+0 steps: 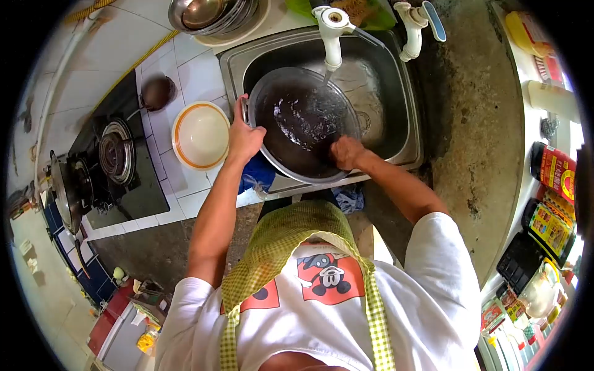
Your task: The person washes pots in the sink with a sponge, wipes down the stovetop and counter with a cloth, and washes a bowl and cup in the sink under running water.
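A large dark wok (pixel 291 117) with a pale metal rim sits tilted over the sink (pixel 402 123), with water pooled inside it. My left hand (pixel 245 137) is closed on the loop handle at its left side, thumb on the near side. Inside the wok, near its lower right wall, my right hand (pixel 348 152) is curled with the fingers down. Something dark seems to be under those fingers, but I cannot make out what. The white faucet (pixel 332 43) stands above the wok, and a thin stream runs from its spout into it.
Left of the sink, a white bowl with an orange band (pixel 201 135) rests on the tiled counter. Beyond it are a small dark pot (pixel 158 91) and a gas stove (pixel 124 167). Stacked metal bowls (pixel 213 18) stand behind. A blue cloth (pixel 257 174) hangs at the sink's front.
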